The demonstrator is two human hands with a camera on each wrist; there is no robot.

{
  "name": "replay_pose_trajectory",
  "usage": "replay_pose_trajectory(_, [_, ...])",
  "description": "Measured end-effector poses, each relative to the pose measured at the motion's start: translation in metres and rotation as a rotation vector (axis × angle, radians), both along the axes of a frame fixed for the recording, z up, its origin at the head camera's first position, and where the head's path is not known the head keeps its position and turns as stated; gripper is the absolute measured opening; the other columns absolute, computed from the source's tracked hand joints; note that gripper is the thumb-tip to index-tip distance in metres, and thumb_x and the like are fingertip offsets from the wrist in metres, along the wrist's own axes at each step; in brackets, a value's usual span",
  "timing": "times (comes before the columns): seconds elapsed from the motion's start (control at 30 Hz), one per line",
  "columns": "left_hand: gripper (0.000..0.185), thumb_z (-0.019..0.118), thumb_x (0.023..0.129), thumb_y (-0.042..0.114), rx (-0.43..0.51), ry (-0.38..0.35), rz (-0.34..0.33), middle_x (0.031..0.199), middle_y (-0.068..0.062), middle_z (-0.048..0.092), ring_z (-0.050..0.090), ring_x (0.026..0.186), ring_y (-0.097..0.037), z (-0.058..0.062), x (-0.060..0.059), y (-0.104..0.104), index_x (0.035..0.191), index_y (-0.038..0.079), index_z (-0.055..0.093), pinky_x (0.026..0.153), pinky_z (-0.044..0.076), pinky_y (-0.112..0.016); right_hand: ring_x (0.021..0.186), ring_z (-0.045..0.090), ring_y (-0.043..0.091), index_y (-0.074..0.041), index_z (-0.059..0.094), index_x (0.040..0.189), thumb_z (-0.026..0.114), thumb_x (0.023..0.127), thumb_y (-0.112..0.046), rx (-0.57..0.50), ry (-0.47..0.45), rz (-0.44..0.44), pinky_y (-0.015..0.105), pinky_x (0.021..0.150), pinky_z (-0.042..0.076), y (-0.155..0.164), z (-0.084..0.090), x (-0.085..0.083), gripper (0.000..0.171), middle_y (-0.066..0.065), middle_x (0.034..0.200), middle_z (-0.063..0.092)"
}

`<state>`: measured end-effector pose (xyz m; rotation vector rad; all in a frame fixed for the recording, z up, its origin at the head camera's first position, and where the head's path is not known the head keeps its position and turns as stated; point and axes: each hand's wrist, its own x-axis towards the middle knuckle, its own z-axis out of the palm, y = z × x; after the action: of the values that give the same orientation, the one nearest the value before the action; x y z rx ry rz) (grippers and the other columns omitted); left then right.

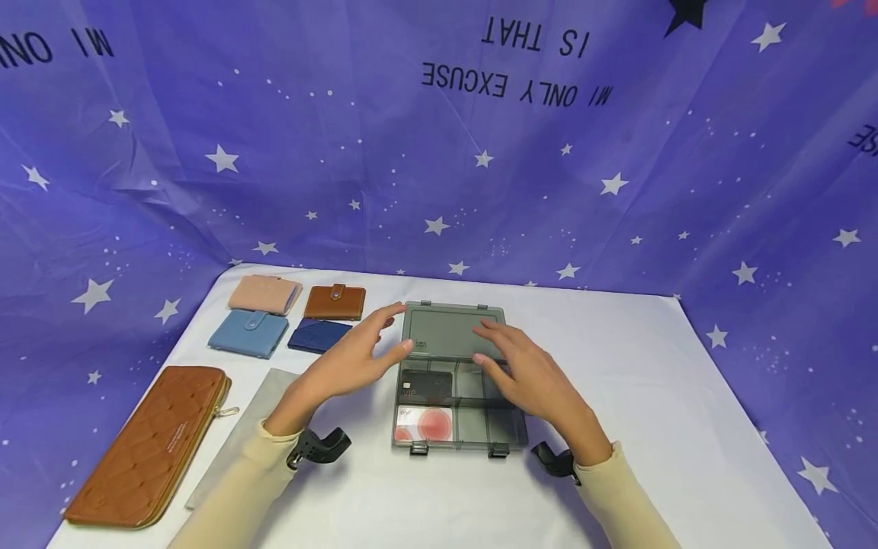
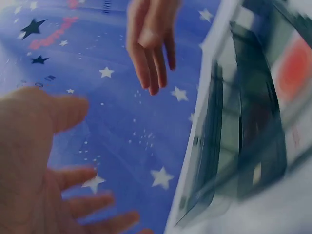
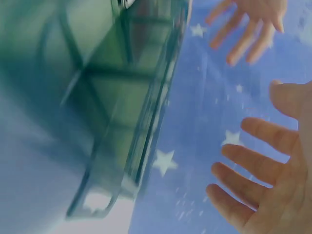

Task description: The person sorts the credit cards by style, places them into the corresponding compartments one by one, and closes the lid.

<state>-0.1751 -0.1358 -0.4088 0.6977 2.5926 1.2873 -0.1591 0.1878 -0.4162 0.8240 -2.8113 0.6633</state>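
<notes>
A smoky, see-through compartment box (image 1: 472, 427) lies in front of me, its lid (image 1: 446, 332) folded open at the far side. In its left compartments are a black card (image 1: 427, 386) marked VIP and, nearer me, a white card (image 1: 425, 424) with a red circle. My left hand (image 1: 353, 358) hovers at the box's left edge, fingers spread and relaxed, palm facing inward. Across from it, my right hand (image 1: 535, 370) hangs over the right side, overlapping the lid in the head view. Both palms hold nothing, as the left hand (image 2: 53, 165) and right hand (image 3: 268, 165) show in the wrist views.
At the left lie a pink wallet (image 1: 264, 295), a brown snap wallet (image 1: 334, 303), a light blue wallet (image 1: 248, 333) and a navy wallet (image 1: 318, 335). Nearer are a long brown zip wallet (image 1: 154, 446) and a grey flat sheet (image 1: 236, 427), partly behind my left sleeve.
</notes>
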Motion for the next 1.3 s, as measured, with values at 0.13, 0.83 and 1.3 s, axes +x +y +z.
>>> replay_pose_trajectory(0.13, [0.079, 0.049, 0.112, 0.051, 0.091, -0.203, 0.048, 0.179, -0.016, 0.016, 0.031, 0.159, -0.042, -0.007, -0.010, 0.004, 0.173, 0.012, 0.015, 0.122, 0.033, -0.063, 0.151, 0.046, 0.041, -0.010, 0.047, 0.162, 0.056, 0.113, -0.042, -0.151, -0.140, -0.098, 0.061, 0.117, 0.041, 0.020, -0.006, -0.015, 0.059, 0.016, 0.166, 0.047])
replay_pose_trajectory(0.83, [0.078, 0.040, 0.117, 0.040, 0.329, -0.414, 0.093, 0.175, -0.032, 0.013, 0.020, 0.161, -0.046, -0.037, -0.021, 0.023, 0.171, 0.000, 0.002, 0.127, 0.026, -0.056, 0.145, 0.050, 0.049, 0.003, 0.025, 0.168, 0.042, 0.118, -0.037, -0.654, -0.705, -0.194, 0.052, 0.116, 0.045, 0.051, -0.029, -0.044, 0.066, 0.035, 0.164, 0.039])
replay_pose_trajectory(1.3, [0.064, 0.026, 0.119, 0.037, 0.738, -0.353, 0.071, 0.165, -0.033, 0.029, 0.028, 0.158, -0.047, -0.029, -0.023, 0.013, 0.169, -0.002, 0.018, 0.127, 0.027, -0.057, 0.140, 0.055, 0.039, 0.005, 0.033, 0.165, 0.039, 0.118, -0.041, -0.864, -0.612, -0.042, 0.039, 0.114, 0.049, 0.070, -0.026, -0.047, 0.067, 0.034, 0.155, 0.046])
